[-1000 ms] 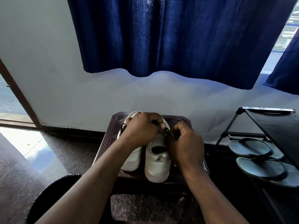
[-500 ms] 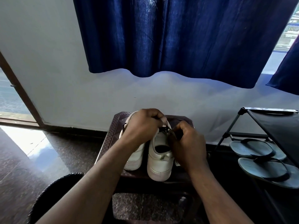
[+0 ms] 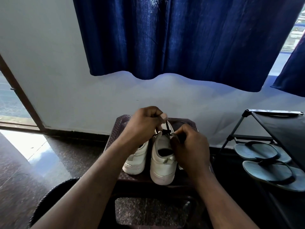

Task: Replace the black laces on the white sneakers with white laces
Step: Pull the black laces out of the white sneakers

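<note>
We've got both hands at the lace area of the right white low-top sneaker (image 3: 162, 164). It stands heel toward us on the dark brown patterned plastic desk (image 3: 189, 123), just beside the left white low-top sneaker (image 3: 137, 162), w/ a narrow gap btw them.

Our left hand (image 3: 143, 124) sits above the shoe's tongue, thumb & forefinger pinching a strand of the thin black lace (image 3: 167, 127). The strand runs taut from the pinch down to the top eyelets. Our right hand (image 3: 191, 144) is lower, fingers curled in against the shoe's right-side collar by those eyelets, gripping that edge. We can't tell if it also has a bit of lace, since the fingers hide it. The hands are near each other but not touching. The lower lacing is hidden behind them, and our left forearm covers part of the left sneaker.

Around us:
- A deep blue fabric curtain (image 3: 181, 38) hangs over the pale wall (image 3: 49, 63) behind the desk.
- A black metal-frame shoe rack (image 3: 280, 126) stands at the right, w/ grey-blue rubber flip-flops (image 3: 257, 151) on its lower shelf.
- A black woven basket (image 3: 54, 192) shows at bottom left by our left forearm.
- The dark speckled polished stone floor (image 3: 16, 171) carries a bright patch of light at the left.
</note>
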Motion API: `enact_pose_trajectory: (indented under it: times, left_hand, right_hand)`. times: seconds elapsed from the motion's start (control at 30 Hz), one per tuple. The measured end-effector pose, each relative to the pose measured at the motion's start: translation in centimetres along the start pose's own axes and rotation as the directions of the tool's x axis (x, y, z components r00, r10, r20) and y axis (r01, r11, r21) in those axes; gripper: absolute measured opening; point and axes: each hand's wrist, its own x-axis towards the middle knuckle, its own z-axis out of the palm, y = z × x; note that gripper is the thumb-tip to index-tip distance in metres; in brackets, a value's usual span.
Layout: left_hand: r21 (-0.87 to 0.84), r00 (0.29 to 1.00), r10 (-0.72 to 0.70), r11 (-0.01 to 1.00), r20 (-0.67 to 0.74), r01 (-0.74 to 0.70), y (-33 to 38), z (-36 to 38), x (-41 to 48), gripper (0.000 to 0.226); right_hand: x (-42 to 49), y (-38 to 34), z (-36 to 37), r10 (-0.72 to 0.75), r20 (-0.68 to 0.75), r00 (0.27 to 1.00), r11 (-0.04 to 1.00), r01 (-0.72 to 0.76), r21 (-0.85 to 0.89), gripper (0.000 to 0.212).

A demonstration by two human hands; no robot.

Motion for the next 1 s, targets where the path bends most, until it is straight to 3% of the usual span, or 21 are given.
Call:
enact_pose_trajectory:
  times: [0.07,0.17,0.3,0.33,0.37,0.4,0.43,0.47,0.5,0.57,0.63,0.7,0.77,0.8,0.83,0.9,0.93,0.97,1.0]
  left_hand:
    - [0.242,0.999,0.047,0.969,-0.008,-0.043,0.2,-0.6,-0.1,0.025]
    - [0.665,0.984,0.180,0.735,-0.003,-0.132,0.2,-0.7,-0.5,0.026]
    - [0.821,0.954,0.296,0.533,0.044,-0.204,-0.2,-0.2,-0.6,0.024]
    - [0.778,0.953,0.299,0.590,0.037,-0.216,-0.2,-0.1,-0.4,0.024]
    - [0.643,0.962,0.271,0.741,-0.025,-0.192,0.0,-0.1,-0.3,0.026]
    - [0.380,0.979,0.180,0.915,-0.094,-0.132,0.4,-0.1,-0.2,0.027]
    - [0.101,0.988,0.061,0.994,-0.140,-0.047,1.0,-0.2,-0.2,0.028]
    - [-0.078,0.987,-0.021,0.997,-0.162,0.009,1.2,-0.5,-0.1,0.029]
    - [-0.113,0.986,-0.034,0.994,-0.162,0.015,1.2,-0.9,0.0,0.029]
    - [0.243,0.988,0.089,0.968,-0.127,-0.056,0.7,-1.8,0.2,0.026]
    - [0.624,0.988,0.150,0.776,-0.034,-0.096,0.6,-2.2,0.0,0.022]
    - [0.747,0.988,0.155,0.656,0.010,-0.110,0.3,-2.2,0.0,0.022]
    - [0.785,0.984,0.176,0.607,0.024,-0.127,0.2,-2.0,0.0,0.023]
    - [0.762,0.983,0.179,0.631,0.039,-0.144,0.3,-1.9,-0.1,0.024]
    - [0.669,0.987,0.159,0.729,0.037,-0.143,0.5,-1.7,-0.2,0.025]
    - [0.179,0.999,0.053,0.982,0.012,-0.054,1.4,-1.1,-0.7,0.028]
    - [-0.159,1.000,-0.002,0.987,0.026,0.006,1.9,-1.0,-0.9,0.027]
    - [-0.444,0.999,-0.027,0.895,0.028,0.037,2.3,-1.1,-1.1,0.026]
    - [-0.614,0.999,-0.044,0.788,0.003,0.036,2.3,-1.2,-0.9,0.026]
  right_hand:
    - [0.0,-0.1,0.1,0.010,0.000,1.000,1.000,-0.010,-0.007,0.013]
    - [0.1,-0.2,0.3,0.027,-0.003,1.000,0.999,-0.027,-0.025,0.014]
    - [0.0,-0.3,0.3,0.036,-0.010,0.999,0.999,-0.036,-0.032,0.013]
    - [0.0,-0.3,0.3,0.043,-0.013,0.999,0.999,-0.043,-0.033,0.013]
    - [0.0,-0.3,0.2,0.054,-0.013,0.998,0.998,-0.055,-0.033,0.012]
    - [0.0,-0.3,0.2,0.070,-0.008,0.998,0.997,-0.070,-0.033,0.012]
    - [0.1,-0.3,0.3,0.088,0.000,0.996,0.996,-0.088,-0.035,0.011]
    - [0.1,-0.3,0.3,0.102,0.008,0.995,0.994,-0.102,-0.034,0.011]
    - [0.1,-0.4,0.4,0.110,0.011,0.994,0.993,-0.110,-0.032,0.011]
    - [0.1,-0.4,0.3,0.099,0.006,0.995,0.995,-0.099,-0.024,0.013]
    - [0.0,-0.5,0.2,0.088,0.011,0.996,0.996,-0.088,-0.009,0.015]
    - [0.0,-0.5,0.2,0.082,0.015,0.997,0.997,-0.082,0.002,0.017]
    - [0.0,-0.5,0.2,0.074,0.008,0.997,0.997,-0.074,-0.001,0.017]
    - [0.0,-0.5,0.3,0.072,0.006,0.997,0.997,-0.072,-0.004,0.016]
    - [-0.1,-0.5,0.3,0.070,0.004,0.998,0.998,-0.070,-0.005,0.014]
    - [-0.1,-0.5,0.3,0.076,-0.008,0.997,0.997,-0.076,-0.003,0.012]
    - [0.0,-0.5,0.4,0.084,-0.015,0.996,0.996,-0.084,0.004,0.012]
    - [0.0,-0.4,0.5,0.091,-0.019,0.996,0.996,-0.090,0.011,0.013]
    - [0.0,-0.4,0.6,0.089,-0.019,0.996,0.996,-0.088,0.013,0.014]
